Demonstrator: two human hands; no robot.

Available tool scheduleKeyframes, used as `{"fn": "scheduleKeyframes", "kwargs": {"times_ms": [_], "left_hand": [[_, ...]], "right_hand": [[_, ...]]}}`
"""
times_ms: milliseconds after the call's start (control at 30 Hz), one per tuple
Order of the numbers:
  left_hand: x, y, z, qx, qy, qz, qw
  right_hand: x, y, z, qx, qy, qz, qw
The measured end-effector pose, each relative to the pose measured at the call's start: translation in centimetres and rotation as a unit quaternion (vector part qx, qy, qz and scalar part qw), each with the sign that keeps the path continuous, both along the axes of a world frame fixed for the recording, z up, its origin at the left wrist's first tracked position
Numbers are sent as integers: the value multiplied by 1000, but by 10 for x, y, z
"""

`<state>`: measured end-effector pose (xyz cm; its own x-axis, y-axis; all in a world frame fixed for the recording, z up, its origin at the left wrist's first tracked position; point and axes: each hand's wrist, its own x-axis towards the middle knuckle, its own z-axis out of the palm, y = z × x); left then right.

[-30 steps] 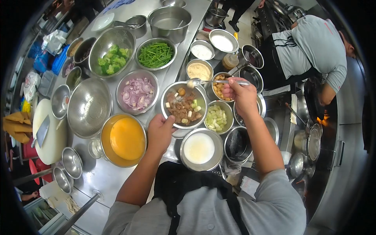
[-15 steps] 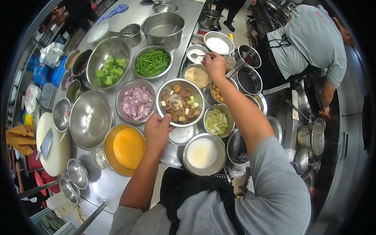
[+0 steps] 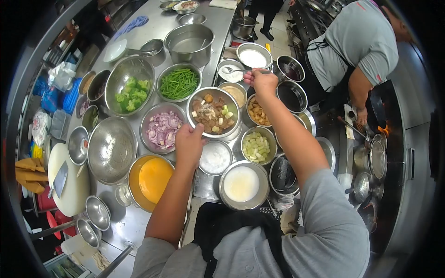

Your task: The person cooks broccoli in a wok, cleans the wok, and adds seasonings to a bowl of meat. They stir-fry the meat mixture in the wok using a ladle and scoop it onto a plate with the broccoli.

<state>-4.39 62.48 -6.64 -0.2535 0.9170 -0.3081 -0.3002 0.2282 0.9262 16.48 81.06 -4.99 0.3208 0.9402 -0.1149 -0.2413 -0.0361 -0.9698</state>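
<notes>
Well, round bowl (metal) in fingers

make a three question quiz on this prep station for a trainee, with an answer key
1. Which hand grips the round silver metal bowl holding chunky brown food?
2. True or false: the right hand holds a slim silver metal spoon.
3. Fill in: the broad-bladed silver metal knife lies on the ______.

Key:
1. The left hand.
2. True.
3. Rounded white chopping board.
</notes>
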Motion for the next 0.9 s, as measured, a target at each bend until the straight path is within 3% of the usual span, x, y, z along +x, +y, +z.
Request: {"fn": "scheduleKeyframes", "kwargs": {"times_ms": [133, 200, 233, 300, 333, 400, 433, 533, 600, 667, 800, 833, 867, 900], "left_hand": [[3, 10, 9, -10, -43, 23, 999], [-7, 5, 10, -15, -23, 20, 999], [-13, -5, 20, -18, 36, 10, 999], [-26, -38, 52, -23, 108, -4, 994], [-36, -61, 70, -29, 106, -13, 994], [-66, -109, 87, -58, 137, -56, 987], [-78, -132, 90, -83, 171, -91, 977], [-67, -183, 104, -141, 86, -99, 981], [-62, -211, 92, -149, 100, -163, 970], [-25, -240, 83, -163, 78, -191, 965], [97, -266, 84, -77, -14, -302, 950], [43, -266, 122, -66, 3, -315, 947], [49, -264, 135, -36, -6, -336, 941], [69, -269, 151, -29, -1, -376, 926]], "right_hand": [[11, -61, 59, -7, 39, 64, 997], [16, -90, 75, 64, -118, 115, 984], [16, -103, 81, 60, -116, 118, 984], [15, -126, 85, 101, -274, 134, 947], [12, -141, 79, 100, -272, 137, 947], [2, -165, 63, 230, -566, 220, 761], [-4, -168, 43, 241, -568, 248, 747], [-14, -164, -21, 184, -568, 349, 722], [-8, -177, -17, 158, -567, 309, 747], [42, -239, 36, 144, -562, 253, 774], [238, -423, 126, 6, -587, 98, 804], [204, -466, 144, 3, -639, 19, 769], [229, -521, 152, -63, -671, -76, 735], [249, -581, 192, -256, -661, -103, 698]]}}
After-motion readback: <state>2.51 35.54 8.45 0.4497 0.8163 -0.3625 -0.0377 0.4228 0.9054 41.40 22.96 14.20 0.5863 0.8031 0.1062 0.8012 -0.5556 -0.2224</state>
